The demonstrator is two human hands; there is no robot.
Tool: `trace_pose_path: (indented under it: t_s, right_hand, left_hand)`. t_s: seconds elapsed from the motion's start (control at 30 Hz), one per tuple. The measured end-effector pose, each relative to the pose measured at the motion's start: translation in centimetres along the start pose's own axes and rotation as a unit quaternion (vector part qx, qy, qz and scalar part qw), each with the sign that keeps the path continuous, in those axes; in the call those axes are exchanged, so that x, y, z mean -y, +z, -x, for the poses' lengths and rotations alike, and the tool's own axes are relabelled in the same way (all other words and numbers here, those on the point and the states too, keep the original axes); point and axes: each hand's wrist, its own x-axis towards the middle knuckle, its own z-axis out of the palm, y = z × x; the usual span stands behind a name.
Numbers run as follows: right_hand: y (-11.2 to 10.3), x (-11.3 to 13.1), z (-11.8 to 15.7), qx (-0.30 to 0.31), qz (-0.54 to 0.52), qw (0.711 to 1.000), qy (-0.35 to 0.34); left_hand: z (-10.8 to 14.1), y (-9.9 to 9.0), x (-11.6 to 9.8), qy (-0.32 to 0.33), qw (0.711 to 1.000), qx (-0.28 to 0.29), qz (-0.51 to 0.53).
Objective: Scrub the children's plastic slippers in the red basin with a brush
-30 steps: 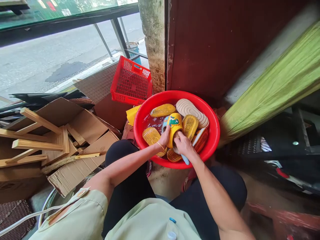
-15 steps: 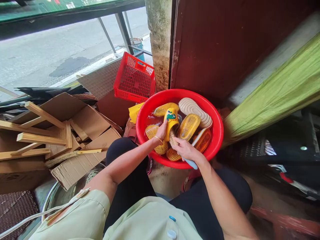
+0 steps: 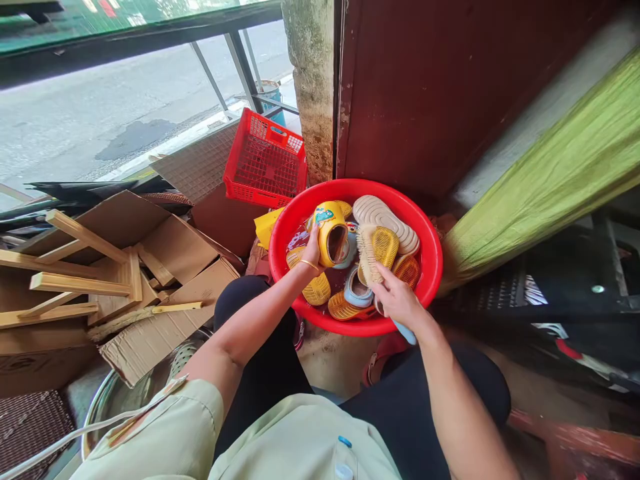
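My left hand (image 3: pixel 311 250) grips a yellow slipper (image 3: pixel 330 230) with a dinosaur picture on its strap, held over the red basin (image 3: pixel 431 267) with its opening facing me. In my right hand (image 3: pixel 399 299) is a scrub brush (image 3: pixel 368 253) with pale bristles and a light blue handle end, apart from the slipper and to its right. Water lies in the basin around several slippers, among them a cream one (image 3: pixel 383 215) sole up, a yellow one (image 3: pixel 317 288) at the left and a light blue one (image 3: pixel 356 292) near the front.
A red plastic crate (image 3: pixel 267 160) stands behind the basin to the left. Wooden stool legs (image 3: pixel 85 283) and cardboard (image 3: pixel 165 337) are piled at the left. A green cloth (image 3: pixel 545 167) hangs at the right, beside a dark red door (image 3: pixel 440 87).
The brush has come out of the slipper's opening and moved right, its bristles now showing. My left hand has shifted the slipper slightly left and turned its opening more toward me.
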Motion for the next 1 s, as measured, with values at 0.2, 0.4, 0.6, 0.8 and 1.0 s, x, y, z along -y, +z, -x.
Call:
trace_pose_path:
  t_s: [0.2,0.4,0.6,0.8,1.0]
  right_hand:
    - [2.3,1.3,-3.6,-0.065,0.107,0.992,-0.001]
    - [1.9,1.4,-4.6,-0.136,0.071,0.988,-0.013]
    - [3.5,1.9,-1.0,-0.072,0.054,0.991,-0.100]
    - [2.1,0.6,1.6,0.046,0.073,0.994,-0.072]
    - [2.0,1.7,1.2,0.112,0.129,0.984,-0.048]
  left_hand:
    - [2.6,1.0,1.1,-0.107,0.987,0.106,0.051]
    - [3.7,0.6,1.1,-0.179,0.964,0.176,0.087]
    - [2.6,0.3,0.8,-0.074,0.988,0.086,0.102]
    - [0.9,-0.4,-0.5,0.050,0.993,-0.008,0.107]
    - [0.6,0.5,0.2,0.102,0.993,0.021,0.048]
